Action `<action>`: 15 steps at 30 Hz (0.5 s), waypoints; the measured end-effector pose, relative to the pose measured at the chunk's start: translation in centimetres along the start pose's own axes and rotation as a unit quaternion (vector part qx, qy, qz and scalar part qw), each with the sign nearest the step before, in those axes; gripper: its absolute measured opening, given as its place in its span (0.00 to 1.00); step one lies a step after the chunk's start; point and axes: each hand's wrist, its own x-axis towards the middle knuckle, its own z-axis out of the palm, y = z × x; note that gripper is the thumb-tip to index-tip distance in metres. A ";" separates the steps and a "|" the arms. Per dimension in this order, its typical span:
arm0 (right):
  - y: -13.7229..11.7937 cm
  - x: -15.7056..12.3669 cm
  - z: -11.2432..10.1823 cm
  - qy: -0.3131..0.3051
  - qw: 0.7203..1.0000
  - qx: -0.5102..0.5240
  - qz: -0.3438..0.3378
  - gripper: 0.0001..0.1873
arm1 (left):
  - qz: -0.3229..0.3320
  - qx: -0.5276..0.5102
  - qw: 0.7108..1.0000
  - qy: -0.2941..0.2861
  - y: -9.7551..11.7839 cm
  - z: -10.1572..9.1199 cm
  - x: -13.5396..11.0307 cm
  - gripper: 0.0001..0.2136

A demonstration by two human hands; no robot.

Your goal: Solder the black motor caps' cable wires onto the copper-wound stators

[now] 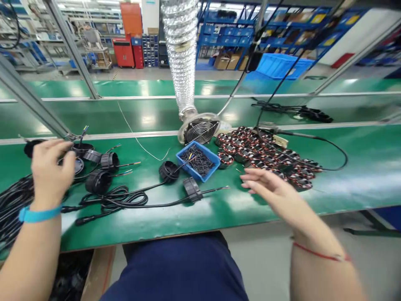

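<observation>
My left hand is over the black round housings at the left, its fingers curved and thumb held apart; nothing shows in its grasp. Beneath and beside it are several black plastic housings with cables and bare wire ends. My right hand hovers at the near edge of a cluster of wound stators with red wires, fingers stretched out and holding nothing visible. Between the hands a blue tray contains short black tubes. Two cabled housings lie by it, a ring-shaped one and a tilted one.
A fan on a silver foil duct stands behind the tray. Coiled black cables lie at centre left, with a thick cable bundle at the far left. A black cord loops over the right side. Metal posts rise behind the bench.
</observation>
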 end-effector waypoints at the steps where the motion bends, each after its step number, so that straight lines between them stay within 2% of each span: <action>1: 1.7 0.3 0.7 0.018 0.999 0.023 0.016 0.32 | 0.047 -0.017 0.999 -0.002 2.0 0.5 -1.0 0.15; 3: 4.1 1.3 2.3 0.040 0.997 0.062 0.039 0.35 | 0.146 -0.051 0.978 -0.142 5.0 1.5 -3.7 0.13; 5: 5.4 2.5 4.0 0.017 0.994 0.094 0.052 0.37 | 0.170 -0.062 0.940 -0.291 6.4 2.3 -6.7 0.15; 6: 5.7 3.2 4.9 0.002 0.992 0.111 0.060 0.36 | 0.163 -0.050 0.932 -0.321 6.5 2.6 -8.2 0.16; 8: 5.7 4.4 6.3 -0.026 0.985 0.145 0.084 0.31 | 0.121 -0.020 0.938 -0.324 6.1 2.6 -10.3 0.17; 10: 5.5 5.5 7.2 -0.052 0.977 0.174 0.112 0.24 | 0.053 -0.002 0.958 -0.281 5.1 2.1 -11.0 0.16; 13: 5.5 6.8 7.7 -0.085 0.967 0.193 0.146 0.21 | -0.047 0.050 0.979 -0.190 3.1 0.5 -9.6 0.17; 15: 5.7 7.3 7.7 -0.085 0.962 0.201 0.167 0.21 | -0.084 0.128 0.978 -0.142 1.3 -0.7 -8.0 0.21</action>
